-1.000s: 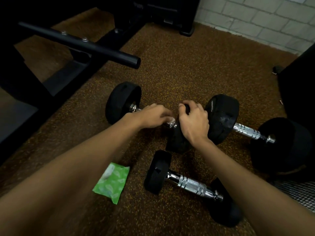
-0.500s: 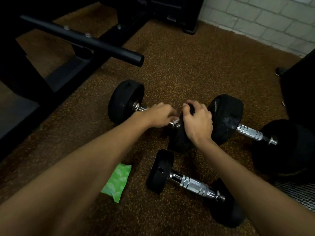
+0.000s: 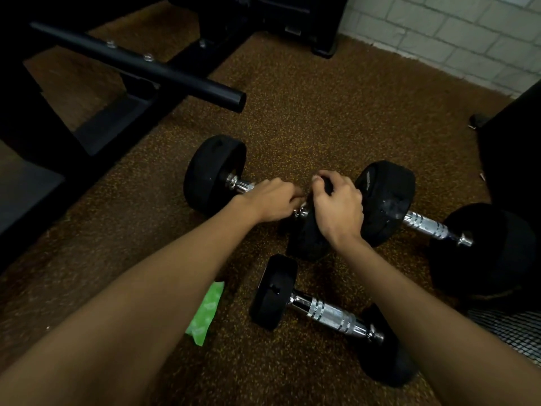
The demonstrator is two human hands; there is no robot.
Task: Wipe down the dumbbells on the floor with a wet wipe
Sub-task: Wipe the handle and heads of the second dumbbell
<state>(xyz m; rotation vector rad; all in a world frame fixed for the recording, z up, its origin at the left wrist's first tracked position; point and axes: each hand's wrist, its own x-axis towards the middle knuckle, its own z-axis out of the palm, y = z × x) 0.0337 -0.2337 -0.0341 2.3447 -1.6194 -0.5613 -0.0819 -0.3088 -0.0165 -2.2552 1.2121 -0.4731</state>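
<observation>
Three black-headed dumbbells with chrome handles lie on the brown speckled floor. On the far-left dumbbell [image 3: 215, 174], my left hand [image 3: 272, 200] is curled round the handle near its right end, and a sliver of white wet wipe [image 3: 298, 211] shows at the fingertips. My right hand [image 3: 336, 206] grips the top of that dumbbell's right head [image 3: 308, 238]. A second dumbbell [image 3: 427, 225] lies to the right, touching that head. The third dumbbell [image 3: 330, 313] lies nearer to me, between my forearms.
A green wipes pack [image 3: 205, 312] lies on the floor, partly hidden under my left forearm. A black bench frame with a protruding bar [image 3: 187, 80] stands at the left. Dark equipment [image 3: 515, 159] stands at the right, with a white block wall [image 3: 456, 33] behind.
My left hand has slid slightly right along the handle toward my right hand, baring more chrome at the left end. My right hand keeps its grip on the head.
</observation>
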